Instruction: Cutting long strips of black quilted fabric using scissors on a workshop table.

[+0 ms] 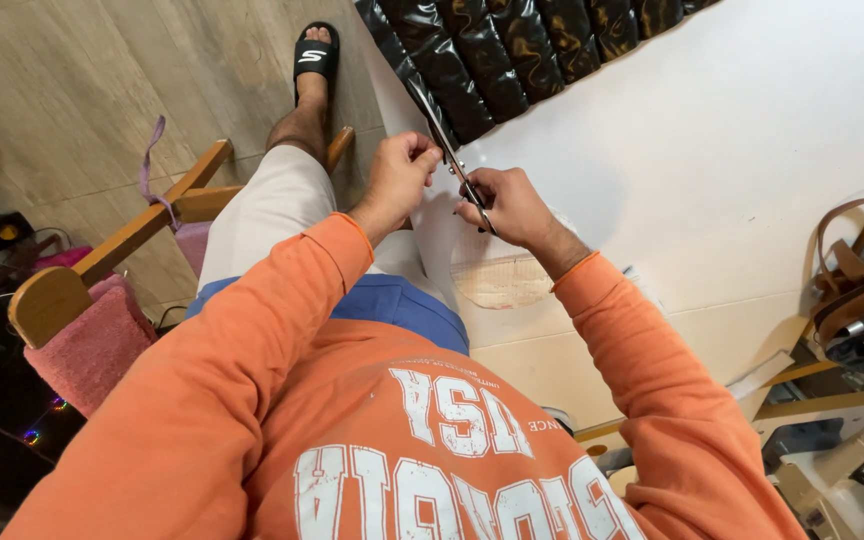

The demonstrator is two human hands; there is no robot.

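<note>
We see two hands meeting at the near edge of a white desk. The left hand is closed into a fist, and its fingers pinch the edge of a black quilted fabric where it hangs over the desk edge. The right hand is just beside it, almost touching. It is also closed, with the fingers curled around a thin metal tool. This tool looks like scissors, but we cannot tell for sure, because the fingers hide its handles. The long part of the tool runs up and away from the right hand, between the two hands, along the border of the fabric.

The fabric lies beyond both hands, spread over the far part of the desk, and it is shiny with padded stripes. Just below the right hand, under the wrist, a pale semi-transparent pattern piece rests flat on the desk.

Both arms wear orange sleeves. Left of the left hand we see the person's knee in light trousers and, further, a foot in a black sandal on the wooden floor. A wooden chair with a pink cushion stands well to the left. Far right of the right hand, brown straps lie at the desk's side.
</note>
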